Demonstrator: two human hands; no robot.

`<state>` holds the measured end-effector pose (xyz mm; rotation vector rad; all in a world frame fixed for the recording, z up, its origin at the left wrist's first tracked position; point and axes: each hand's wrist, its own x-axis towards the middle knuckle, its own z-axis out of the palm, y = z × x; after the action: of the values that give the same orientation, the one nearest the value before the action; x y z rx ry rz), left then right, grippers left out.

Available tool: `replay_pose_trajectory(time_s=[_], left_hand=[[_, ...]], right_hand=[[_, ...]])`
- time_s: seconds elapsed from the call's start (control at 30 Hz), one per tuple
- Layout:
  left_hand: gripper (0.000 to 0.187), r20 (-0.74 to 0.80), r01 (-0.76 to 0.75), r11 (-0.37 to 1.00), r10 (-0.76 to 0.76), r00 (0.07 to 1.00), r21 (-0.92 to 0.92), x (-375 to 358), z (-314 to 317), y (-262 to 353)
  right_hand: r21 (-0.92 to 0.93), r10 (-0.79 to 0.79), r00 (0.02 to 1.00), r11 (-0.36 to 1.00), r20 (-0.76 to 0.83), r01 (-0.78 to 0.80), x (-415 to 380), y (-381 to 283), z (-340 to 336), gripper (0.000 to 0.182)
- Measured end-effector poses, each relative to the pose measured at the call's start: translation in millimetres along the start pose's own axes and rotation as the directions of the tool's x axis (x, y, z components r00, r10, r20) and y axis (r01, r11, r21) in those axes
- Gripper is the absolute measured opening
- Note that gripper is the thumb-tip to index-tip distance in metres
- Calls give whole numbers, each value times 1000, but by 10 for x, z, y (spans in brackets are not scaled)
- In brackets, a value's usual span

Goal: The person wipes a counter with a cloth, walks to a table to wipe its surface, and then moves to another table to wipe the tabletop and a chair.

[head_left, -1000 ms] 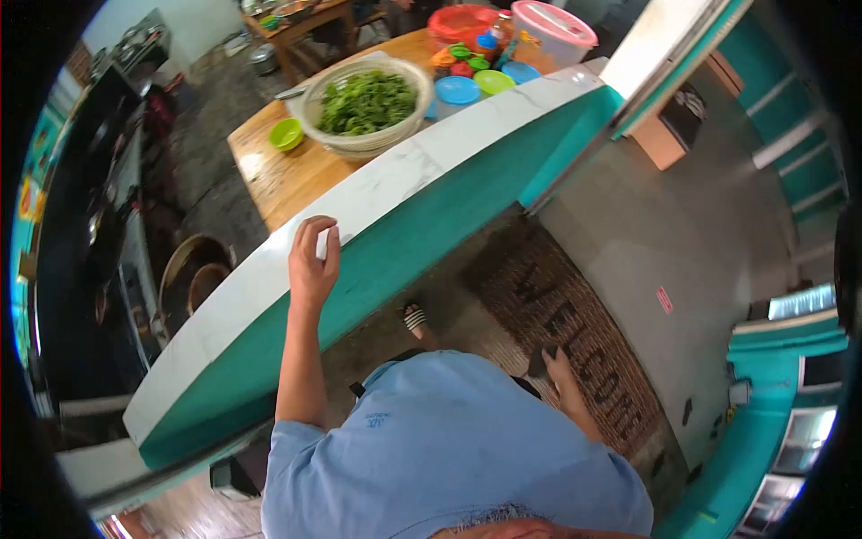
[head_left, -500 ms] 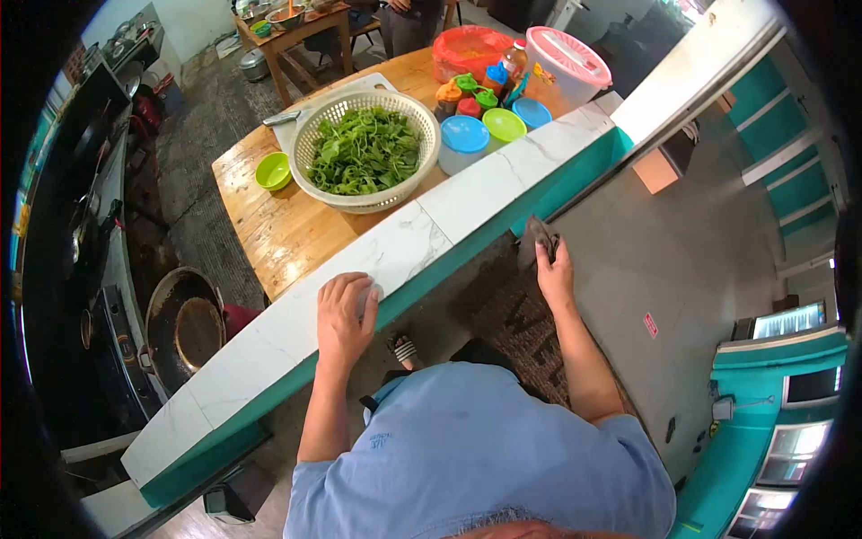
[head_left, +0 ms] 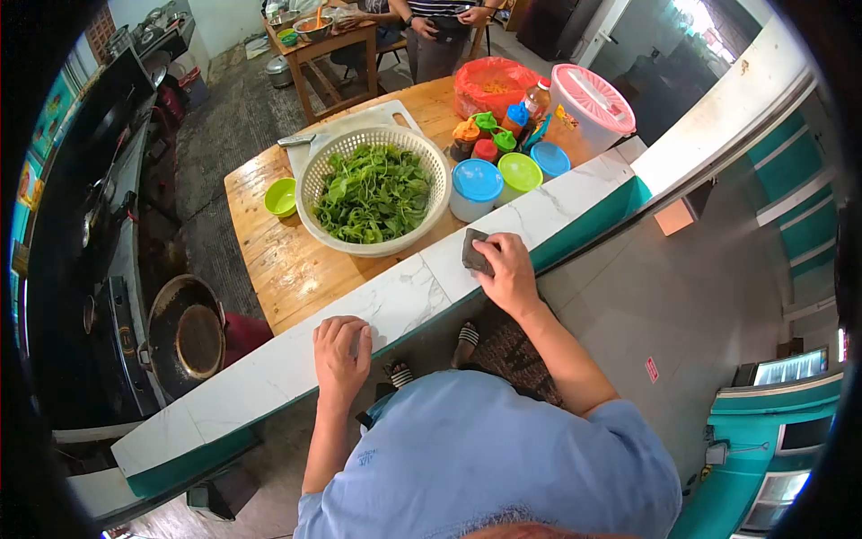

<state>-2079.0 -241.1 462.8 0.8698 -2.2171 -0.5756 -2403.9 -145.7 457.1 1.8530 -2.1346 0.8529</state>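
My right hand (head_left: 510, 277) is closed on a dark grey folded cloth (head_left: 477, 252), its thumb and fingers gripping the near side. The cloth is at the white marble-patterned ledge (head_left: 409, 292), in front of a tub with a blue lid (head_left: 477, 181). Farther left along the ledge rests my left hand (head_left: 341, 355), palm down with fingers loosely bent and thumb apart, holding nothing that shows. Between and beyond the hands, a cream colander (head_left: 310, 220) full of leafy greens (head_left: 375, 193) stands on the wooden table (head_left: 269, 256).
A small green bowl (head_left: 280, 197) and a white cutting board (head_left: 400, 115) are beside the colander. Sauce bottles (head_left: 485, 150) and a pink-lidded container (head_left: 593, 108) crowd the table's right. A wok (head_left: 186, 328) is at left. Other people (head_left: 440, 36) are at the back.
My right hand has swung forward and left with the cloth, from beside the ledge onto it. My left hand stays at its place on the ledge. The head view has tilted up slightly.
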Motion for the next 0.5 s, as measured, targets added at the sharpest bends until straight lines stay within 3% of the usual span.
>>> replay_pose_trajectory(time_s=[0.5], left_hand=[[6,-64,15,996,-10,998,83,92,135,38]], right_hand=[[24,16,1000,1000,-7,-16,43,248,120,57]])
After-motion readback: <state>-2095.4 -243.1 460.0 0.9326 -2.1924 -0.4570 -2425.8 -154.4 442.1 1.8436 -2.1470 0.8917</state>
